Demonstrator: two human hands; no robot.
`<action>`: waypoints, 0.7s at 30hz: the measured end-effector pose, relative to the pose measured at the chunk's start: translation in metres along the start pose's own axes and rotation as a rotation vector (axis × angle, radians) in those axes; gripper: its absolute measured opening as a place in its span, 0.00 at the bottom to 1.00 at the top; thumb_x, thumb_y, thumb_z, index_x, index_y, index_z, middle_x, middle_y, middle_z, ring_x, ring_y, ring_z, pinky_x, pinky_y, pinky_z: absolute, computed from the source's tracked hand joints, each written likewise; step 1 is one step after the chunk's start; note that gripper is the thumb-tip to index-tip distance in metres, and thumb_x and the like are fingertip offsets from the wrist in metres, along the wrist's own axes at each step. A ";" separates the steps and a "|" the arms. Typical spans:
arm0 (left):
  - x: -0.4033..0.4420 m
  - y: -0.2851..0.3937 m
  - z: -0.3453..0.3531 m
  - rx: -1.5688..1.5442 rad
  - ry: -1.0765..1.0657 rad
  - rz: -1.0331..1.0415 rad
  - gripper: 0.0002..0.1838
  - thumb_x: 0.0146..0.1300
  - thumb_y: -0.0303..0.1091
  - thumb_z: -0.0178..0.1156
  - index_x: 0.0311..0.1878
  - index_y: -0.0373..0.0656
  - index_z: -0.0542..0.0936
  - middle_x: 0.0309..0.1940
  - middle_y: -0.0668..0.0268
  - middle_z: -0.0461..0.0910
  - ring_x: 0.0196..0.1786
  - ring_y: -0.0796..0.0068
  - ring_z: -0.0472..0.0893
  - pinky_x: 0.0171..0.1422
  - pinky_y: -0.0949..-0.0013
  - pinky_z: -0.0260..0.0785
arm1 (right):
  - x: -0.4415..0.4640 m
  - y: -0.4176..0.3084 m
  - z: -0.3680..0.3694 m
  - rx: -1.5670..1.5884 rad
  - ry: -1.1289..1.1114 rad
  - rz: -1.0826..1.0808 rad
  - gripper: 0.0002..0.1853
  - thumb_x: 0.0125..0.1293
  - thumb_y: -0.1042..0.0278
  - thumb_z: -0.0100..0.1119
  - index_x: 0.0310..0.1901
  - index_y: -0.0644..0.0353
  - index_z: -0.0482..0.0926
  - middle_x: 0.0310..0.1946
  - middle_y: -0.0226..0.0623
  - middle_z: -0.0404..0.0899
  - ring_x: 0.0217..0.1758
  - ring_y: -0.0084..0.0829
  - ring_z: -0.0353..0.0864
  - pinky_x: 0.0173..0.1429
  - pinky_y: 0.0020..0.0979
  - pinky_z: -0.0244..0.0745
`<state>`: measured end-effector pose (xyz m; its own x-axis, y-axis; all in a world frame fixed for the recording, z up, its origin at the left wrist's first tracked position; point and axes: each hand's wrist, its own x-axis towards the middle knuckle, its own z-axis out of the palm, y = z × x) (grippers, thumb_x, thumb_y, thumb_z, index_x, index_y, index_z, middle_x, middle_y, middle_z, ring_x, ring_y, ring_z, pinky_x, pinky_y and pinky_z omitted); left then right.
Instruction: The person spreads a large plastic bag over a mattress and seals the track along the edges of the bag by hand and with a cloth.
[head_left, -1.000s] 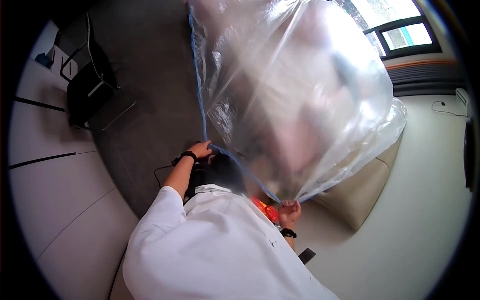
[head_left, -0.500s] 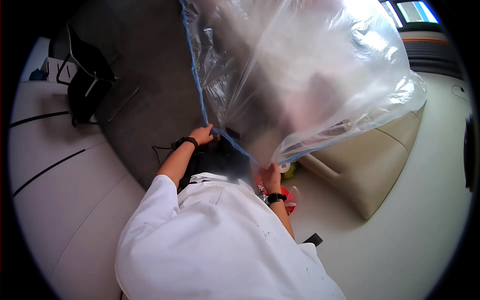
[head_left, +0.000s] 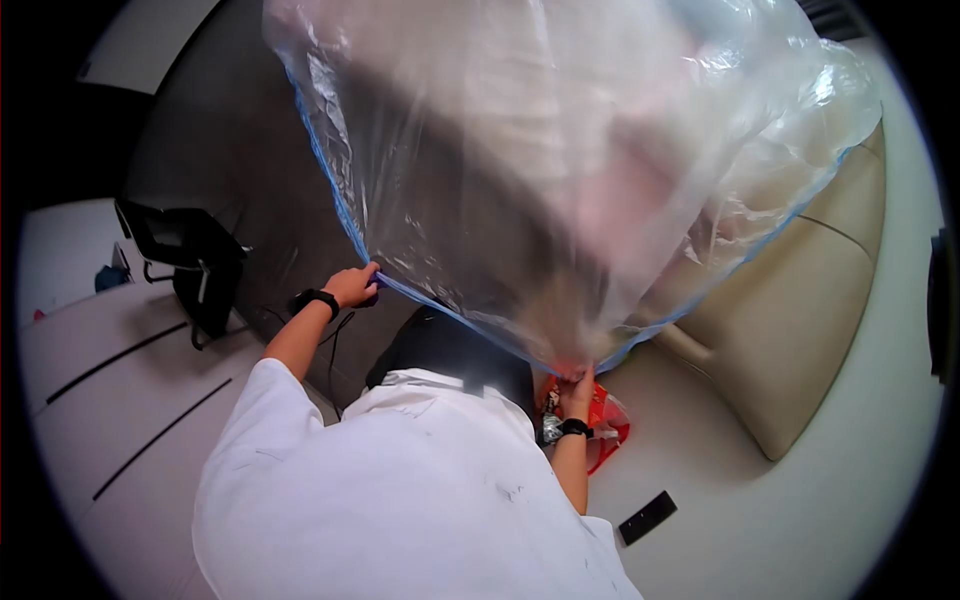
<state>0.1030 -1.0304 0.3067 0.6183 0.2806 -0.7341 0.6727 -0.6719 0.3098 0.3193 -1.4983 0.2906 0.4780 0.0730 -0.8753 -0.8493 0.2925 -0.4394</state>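
A large clear plastic sheet [head_left: 450, 200] with a blue edge spreads out in front of me, and blurred beige and pink shapes show through it. My left hand [head_left: 354, 287] is closed on its blue edge at the left, where the edge makes a corner. Lower and to the right, my right hand [head_left: 576, 388] pinches the same edge, fingers pressed together. Between the two hands the edge runs in a slanting line. Just behind my right hand lies a red package [head_left: 608, 425], partly hidden by my wrist.
A beige padded piece of furniture [head_left: 790, 330] stands to the right, partly under the plastic. On the pale surface at lower right lies a flat black object [head_left: 648, 517]. A black chair [head_left: 195, 255] stands at the left, with a dark cable [head_left: 335, 350] near my left arm.
My left hand has moved left and slightly down, my right hand right and down, drawing the blue edge wider between them. The plastic fills more of the view, which has also shifted.
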 end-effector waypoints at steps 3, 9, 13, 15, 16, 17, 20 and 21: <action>0.008 -0.009 -0.030 0.050 0.027 -0.016 0.19 0.59 0.43 0.51 0.52 0.48 0.68 0.34 0.50 0.79 0.38 0.48 0.79 0.44 0.52 0.70 | 0.034 -0.001 -0.010 0.012 -0.024 -0.023 0.17 0.67 0.50 0.47 0.23 0.47 0.65 0.14 0.24 0.57 0.20 0.23 0.59 0.29 0.27 0.58; 0.075 -0.023 -0.048 -0.357 0.028 0.036 0.15 0.59 0.41 0.53 0.45 0.44 0.75 0.37 0.52 0.79 0.40 0.50 0.79 0.46 0.59 0.70 | 0.078 -0.009 -0.001 0.059 0.216 -0.031 0.14 0.66 0.53 0.48 0.45 0.54 0.72 0.43 0.34 0.75 0.44 0.31 0.76 0.45 0.34 0.72; 0.198 -0.051 -0.007 -0.266 -0.024 0.161 0.19 0.59 0.41 0.54 0.53 0.45 0.75 0.50 0.54 0.76 0.56 0.56 0.74 0.60 0.63 0.64 | 0.156 0.014 -0.015 -0.256 0.328 -0.168 0.23 0.69 0.54 0.42 0.60 0.59 0.66 0.53 0.37 0.72 0.53 0.34 0.73 0.55 0.37 0.72; 0.279 -0.076 0.015 0.042 0.039 0.367 0.17 0.63 0.33 0.49 0.55 0.38 0.71 0.62 0.52 0.65 0.66 0.58 0.62 0.68 0.63 0.55 | 0.188 0.026 0.013 -0.275 0.523 -0.163 0.22 0.69 0.59 0.42 0.60 0.60 0.66 0.54 0.38 0.71 0.53 0.34 0.73 0.55 0.38 0.73; 0.309 -0.071 0.015 0.675 0.298 0.704 0.17 0.57 0.32 0.52 0.50 0.39 0.76 0.49 0.51 0.76 0.55 0.61 0.75 0.58 0.59 0.66 | 0.201 0.036 -0.004 -0.390 0.547 -0.189 0.21 0.69 0.58 0.43 0.59 0.60 0.67 0.53 0.38 0.72 0.53 0.35 0.73 0.55 0.38 0.73; 0.341 -0.062 0.016 0.097 0.001 0.475 0.14 0.57 0.31 0.53 0.46 0.39 0.78 0.46 0.50 0.77 0.49 0.60 0.77 0.51 0.57 0.68 | 0.210 0.047 -0.026 -0.577 0.522 -0.233 0.21 0.68 0.58 0.43 0.58 0.60 0.67 0.52 0.38 0.72 0.52 0.36 0.74 0.54 0.38 0.72; 0.393 -0.019 0.016 -0.474 -0.159 -0.125 0.14 0.55 0.31 0.55 0.45 0.40 0.77 0.45 0.58 0.78 0.47 0.59 0.77 0.50 0.61 0.69 | 0.238 0.066 -0.041 -0.561 0.522 -0.201 0.20 0.67 0.58 0.45 0.56 0.59 0.69 0.50 0.38 0.74 0.50 0.37 0.74 0.52 0.40 0.72; 0.431 -0.037 0.050 -0.426 -0.038 0.106 0.14 0.55 0.31 0.54 0.46 0.40 0.77 0.45 0.58 0.78 0.47 0.59 0.77 0.51 0.61 0.69 | 0.252 0.070 -0.039 -0.482 0.543 -0.193 0.19 0.67 0.58 0.46 0.55 0.59 0.70 0.50 0.38 0.74 0.50 0.38 0.75 0.51 0.40 0.72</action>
<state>0.3243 -0.9187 -0.0509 0.6831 0.1941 -0.7041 0.7186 -0.3507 0.6005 0.3717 -1.4968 0.0310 0.5568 -0.4547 -0.6951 -0.8251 -0.2064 -0.5259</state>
